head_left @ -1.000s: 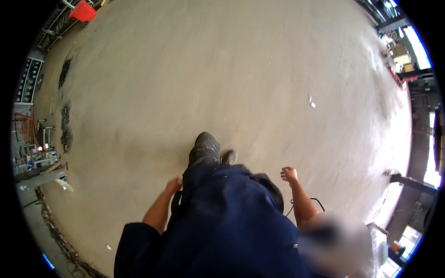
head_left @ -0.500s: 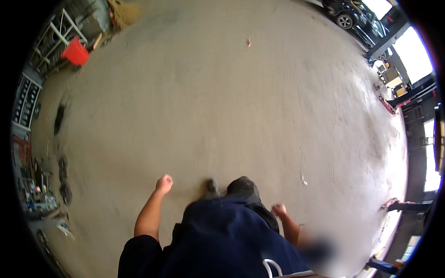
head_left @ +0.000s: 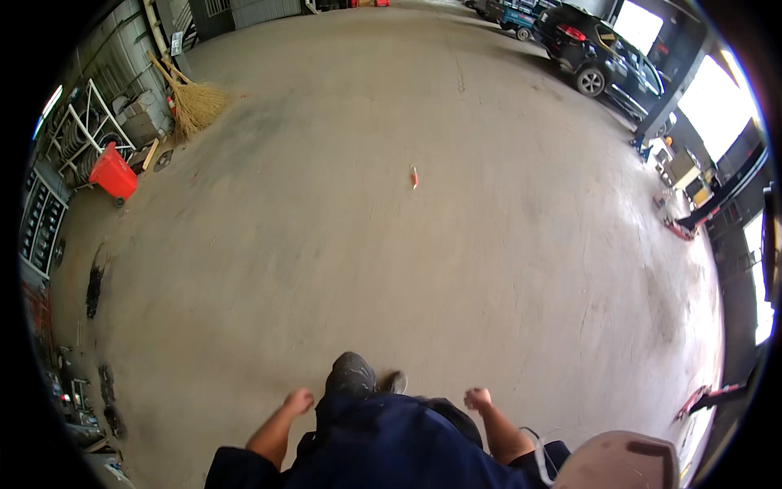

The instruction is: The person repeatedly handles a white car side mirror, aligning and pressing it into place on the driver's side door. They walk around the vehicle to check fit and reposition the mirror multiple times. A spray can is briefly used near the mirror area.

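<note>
My left hand (head_left: 299,401) hangs in front of my left hip, its fingers curled in and nothing showing in them. On the other side, my right hand (head_left: 478,398) is also loosely closed, with nothing visible in it. Neither hand touches any object. Between them are my dark shirt (head_left: 387,444), one bent dark trouser knee (head_left: 350,372) and a grey shoe (head_left: 397,381). Beside my right elbow, at the lower edge, is a rounded beige-brown thing (head_left: 623,460) whose kind I cannot make out; a pale cord (head_left: 539,448) loops near it.
A small red-and-white scrap (head_left: 415,177) lies on the concrete floor ahead. Along the left stand a straw broom (head_left: 199,106), a red wheeled bin (head_left: 114,174) and shelving (head_left: 42,218). A black car (head_left: 603,57) and a lift post (head_left: 672,77) stand at right.
The view has tilted up and moved forward: the scrap is closer and more of the cars shows. My left hand has swung back and down; the other knee is now forward.
</note>
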### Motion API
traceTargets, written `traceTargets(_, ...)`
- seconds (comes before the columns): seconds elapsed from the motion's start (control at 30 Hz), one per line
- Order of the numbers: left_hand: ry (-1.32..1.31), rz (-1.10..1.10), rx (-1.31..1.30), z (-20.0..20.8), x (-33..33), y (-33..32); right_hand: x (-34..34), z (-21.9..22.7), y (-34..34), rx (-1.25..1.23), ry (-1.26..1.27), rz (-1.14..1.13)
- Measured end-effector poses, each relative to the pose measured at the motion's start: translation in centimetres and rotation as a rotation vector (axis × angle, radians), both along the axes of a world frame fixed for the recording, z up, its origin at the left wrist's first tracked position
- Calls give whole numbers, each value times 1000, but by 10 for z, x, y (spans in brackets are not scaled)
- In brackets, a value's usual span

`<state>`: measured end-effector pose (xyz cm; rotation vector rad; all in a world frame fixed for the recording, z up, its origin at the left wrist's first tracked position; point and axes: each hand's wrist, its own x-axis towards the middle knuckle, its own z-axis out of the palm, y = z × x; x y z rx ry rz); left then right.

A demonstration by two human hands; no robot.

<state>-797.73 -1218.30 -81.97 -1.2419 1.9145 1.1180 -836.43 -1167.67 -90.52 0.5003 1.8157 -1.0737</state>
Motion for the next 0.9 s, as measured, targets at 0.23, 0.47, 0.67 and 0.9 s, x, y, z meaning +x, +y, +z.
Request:
traceTargets(0.23,-262,-6,269,-69,-198,-76,-455,98,-304,-52,425,200)
traceTargets(0.47,-325,-681,-131,-95,-570,-436,-769,154,-517,-143,428,109)
traceTargets(0.67,446,-33,-476,77,-1061,-709,-1041,355,-629,-590,865,-318)
traceTargets(0.9,452,-42,-425,43,-1334,-812,-1349,496,-666,128,1734,-34)
